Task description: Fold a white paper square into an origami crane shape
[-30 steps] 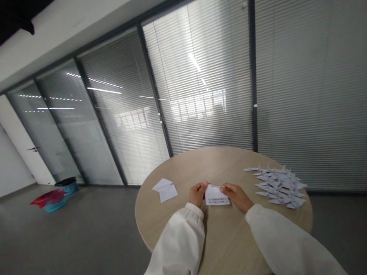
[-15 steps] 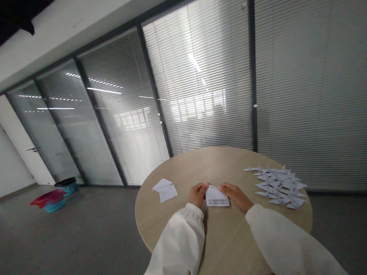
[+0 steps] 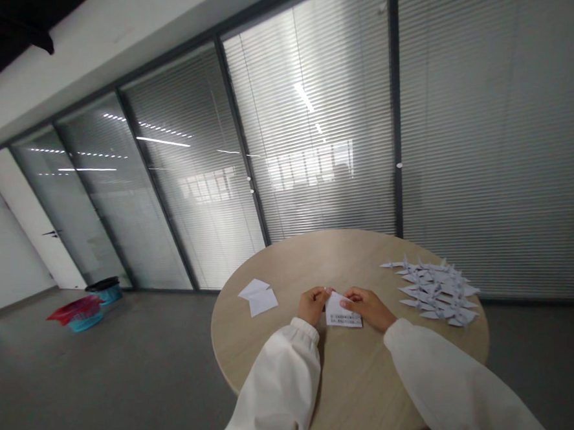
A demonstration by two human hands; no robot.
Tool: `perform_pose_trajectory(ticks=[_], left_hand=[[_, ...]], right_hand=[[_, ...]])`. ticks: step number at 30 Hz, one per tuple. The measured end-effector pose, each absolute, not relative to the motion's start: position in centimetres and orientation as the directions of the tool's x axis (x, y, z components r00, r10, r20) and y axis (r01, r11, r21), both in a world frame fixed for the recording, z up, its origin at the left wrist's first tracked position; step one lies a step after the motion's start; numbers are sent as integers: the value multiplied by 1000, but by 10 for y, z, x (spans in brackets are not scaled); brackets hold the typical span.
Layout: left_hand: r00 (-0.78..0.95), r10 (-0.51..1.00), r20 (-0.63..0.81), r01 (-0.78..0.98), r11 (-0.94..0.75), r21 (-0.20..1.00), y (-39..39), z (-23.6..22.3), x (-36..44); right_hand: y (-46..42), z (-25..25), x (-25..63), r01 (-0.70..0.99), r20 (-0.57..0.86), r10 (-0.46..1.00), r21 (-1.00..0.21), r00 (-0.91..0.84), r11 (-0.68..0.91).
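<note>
A small white sheet of paper (image 3: pixel 342 317) with printed lines lies on the round wooden table (image 3: pixel 346 380), partly folded. My left hand (image 3: pixel 312 305) pinches its upper left corner with curled fingers. My right hand (image 3: pixel 369 307) presses on its upper right part, fingers bent down onto the paper. Both arms wear white sleeves.
A pile of several folded white paper cranes (image 3: pixel 435 290) lies at the table's right. Two blank paper squares (image 3: pixel 259 296) lie at its left. Glass walls with blinds stand behind. Red and blue baskets (image 3: pixel 81 310) sit on the grey floor far left.
The paper's upper edge has been folded down toward me, and my right hand has slid left along it. My left hand stays at the corner.
</note>
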State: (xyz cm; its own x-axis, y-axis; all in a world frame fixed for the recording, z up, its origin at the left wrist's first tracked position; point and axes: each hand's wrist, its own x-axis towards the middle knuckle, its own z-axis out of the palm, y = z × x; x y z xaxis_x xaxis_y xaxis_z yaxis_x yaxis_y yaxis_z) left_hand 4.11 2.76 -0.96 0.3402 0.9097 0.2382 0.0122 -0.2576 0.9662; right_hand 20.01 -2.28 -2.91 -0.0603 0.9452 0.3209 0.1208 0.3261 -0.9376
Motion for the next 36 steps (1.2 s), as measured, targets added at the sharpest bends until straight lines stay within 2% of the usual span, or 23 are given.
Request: perform_pose_trajectory(ticks=[9, 14, 27, 36], left_hand=[[322, 913, 251, 40, -277, 960, 28, -12, 42], [308, 912, 271, 55, -302, 952, 26, -10, 42], [331, 926, 180, -103, -154, 983, 18, -4, 46], [256, 945, 205, -117, -180, 977, 24, -6, 42]], right_hand=[[-25, -27, 201, 144, 313, 948, -937, -55, 317], [-24, -27, 201, 102, 301, 952, -947, -55, 306], [-25, -27, 198, 79, 268, 961, -959, -69, 273], [-22, -30, 200, 114, 278, 956, -951, -92, 287]])
